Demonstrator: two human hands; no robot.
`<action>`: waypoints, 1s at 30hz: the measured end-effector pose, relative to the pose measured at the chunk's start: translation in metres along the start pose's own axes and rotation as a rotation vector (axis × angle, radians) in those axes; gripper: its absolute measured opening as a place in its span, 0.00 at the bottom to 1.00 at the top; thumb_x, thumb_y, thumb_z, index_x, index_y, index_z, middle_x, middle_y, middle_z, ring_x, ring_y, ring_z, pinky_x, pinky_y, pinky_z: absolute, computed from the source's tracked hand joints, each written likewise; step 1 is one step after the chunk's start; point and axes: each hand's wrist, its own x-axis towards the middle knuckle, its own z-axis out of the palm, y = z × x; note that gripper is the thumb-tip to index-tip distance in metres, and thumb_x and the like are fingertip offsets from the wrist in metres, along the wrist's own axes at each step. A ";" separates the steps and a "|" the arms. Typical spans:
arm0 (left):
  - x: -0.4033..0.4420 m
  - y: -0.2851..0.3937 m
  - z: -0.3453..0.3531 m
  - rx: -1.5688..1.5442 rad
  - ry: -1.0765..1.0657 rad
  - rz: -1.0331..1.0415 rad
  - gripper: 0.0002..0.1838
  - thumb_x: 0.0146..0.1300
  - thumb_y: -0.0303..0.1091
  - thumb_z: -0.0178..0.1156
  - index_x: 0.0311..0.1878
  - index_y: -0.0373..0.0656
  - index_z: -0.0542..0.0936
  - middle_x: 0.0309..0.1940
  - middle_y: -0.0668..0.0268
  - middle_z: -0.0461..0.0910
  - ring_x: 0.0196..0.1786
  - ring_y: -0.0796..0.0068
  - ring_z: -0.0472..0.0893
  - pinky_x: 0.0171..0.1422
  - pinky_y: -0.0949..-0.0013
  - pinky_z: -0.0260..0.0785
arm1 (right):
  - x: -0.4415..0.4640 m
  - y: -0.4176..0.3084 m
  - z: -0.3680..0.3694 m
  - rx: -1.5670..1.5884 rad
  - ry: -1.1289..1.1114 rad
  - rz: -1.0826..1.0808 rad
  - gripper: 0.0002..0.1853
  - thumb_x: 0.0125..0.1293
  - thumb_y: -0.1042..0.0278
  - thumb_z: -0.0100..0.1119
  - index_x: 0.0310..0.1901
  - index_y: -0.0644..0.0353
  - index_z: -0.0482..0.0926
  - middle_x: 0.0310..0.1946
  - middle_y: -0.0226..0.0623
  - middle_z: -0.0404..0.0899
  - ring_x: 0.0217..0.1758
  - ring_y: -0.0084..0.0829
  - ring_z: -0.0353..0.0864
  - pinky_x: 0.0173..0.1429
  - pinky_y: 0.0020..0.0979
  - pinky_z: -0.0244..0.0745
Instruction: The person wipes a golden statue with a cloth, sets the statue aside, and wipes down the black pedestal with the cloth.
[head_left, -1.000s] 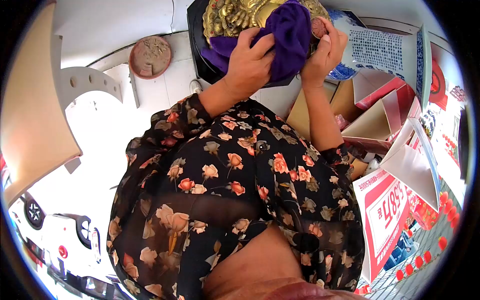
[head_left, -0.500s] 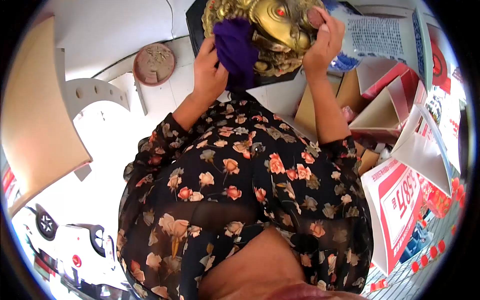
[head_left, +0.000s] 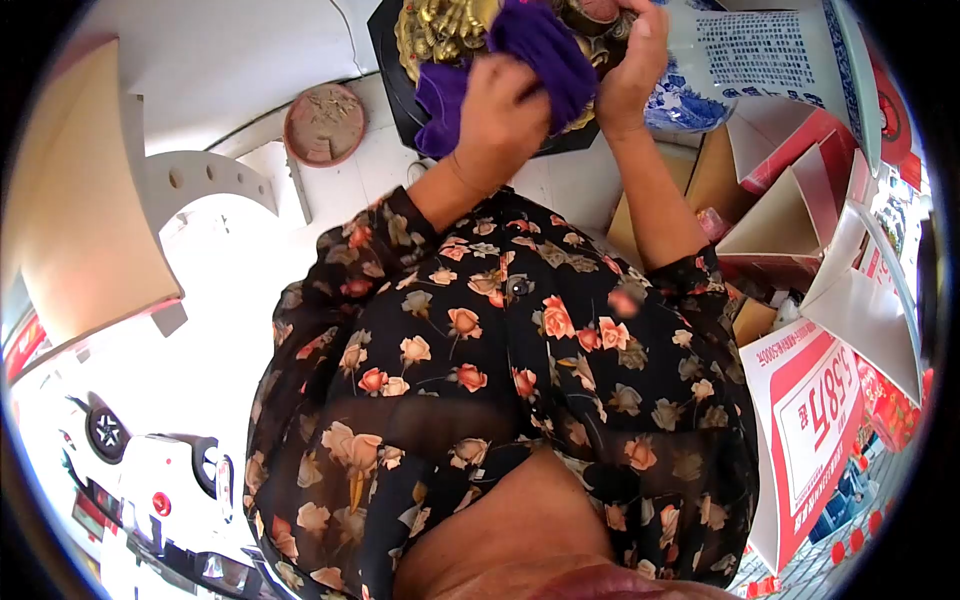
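My left hand [head_left: 500, 118] is closed on a bunched purple cloth [head_left: 555, 72] and presses it against a golden figurine [head_left: 440, 32], which has a bumpy, ornate surface. One end of the cloth hangs to the left of my fingers. Under the figurine is a black angular base [head_left: 388, 62]. On the figurine's other side, my right hand [head_left: 632, 88] grips its edge beside a reddish-brown round piece [head_left: 598, 10]. The cloth and the top frame edge hide much of the figurine.
A blue-and-white porcelain vase [head_left: 760, 55] lies close by my right hand. Opened cardboard boxes [head_left: 775, 225] and a red-and-white printed sign [head_left: 815, 425] are at the right. To the left are a round clay dish [head_left: 325, 125] and a white toy-like car [head_left: 165, 490].
My left hand has moved right with the purple cloth, across the figurine, covering its golden face. The right hand has shifted slightly left and up.
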 end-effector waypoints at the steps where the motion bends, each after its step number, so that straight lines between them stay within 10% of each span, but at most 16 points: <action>1: 0.000 0.005 0.003 -0.003 -0.009 0.068 0.15 0.43 0.25 0.64 0.39 0.40 0.83 0.48 0.63 0.76 0.48 0.55 0.74 0.52 0.60 0.71 | 0.000 -0.002 0.002 0.048 -0.013 0.052 0.24 0.78 0.57 0.32 0.49 0.67 0.78 0.43 0.41 0.74 0.50 0.34 0.75 0.59 0.33 0.67; 6: 0.021 0.012 0.000 0.217 -0.046 0.125 0.14 0.46 0.28 0.62 0.40 0.40 0.83 0.47 0.68 0.77 0.42 0.65 0.75 0.42 0.68 0.74 | 0.000 -0.015 -0.001 0.615 -0.142 0.334 0.28 0.79 0.51 0.27 0.52 0.64 0.76 0.48 0.36 0.74 0.53 0.28 0.73 0.62 0.30 0.66; 13: 0.038 -0.007 -0.054 0.446 -0.193 -0.035 0.13 0.51 0.29 0.63 0.42 0.42 0.81 0.50 0.69 0.79 0.41 0.67 0.77 0.36 0.66 0.77 | 0.002 0.002 0.029 0.235 -0.160 0.041 0.26 0.78 0.53 0.29 0.48 0.63 0.78 0.46 0.37 0.74 0.53 0.32 0.74 0.64 0.30 0.64; 25: 0.054 -0.018 -0.062 -0.048 -0.536 -0.120 0.08 0.61 0.27 0.61 0.43 0.36 0.81 0.49 0.62 0.84 0.46 0.56 0.81 0.50 0.61 0.75 | 0.007 -0.006 0.034 0.178 -0.225 -0.061 0.24 0.76 0.52 0.41 0.52 0.65 0.78 0.54 0.43 0.76 0.59 0.37 0.75 0.67 0.36 0.63; 30: 0.008 0.006 -0.102 -0.244 -0.379 -0.379 0.11 0.63 0.25 0.62 0.48 0.34 0.81 0.52 0.53 0.82 0.56 0.52 0.81 0.60 0.62 0.72 | -0.048 -0.014 0.013 0.104 -0.043 -0.135 0.18 0.65 0.68 0.56 0.55 0.64 0.76 0.48 0.41 0.77 0.51 0.34 0.78 0.58 0.32 0.71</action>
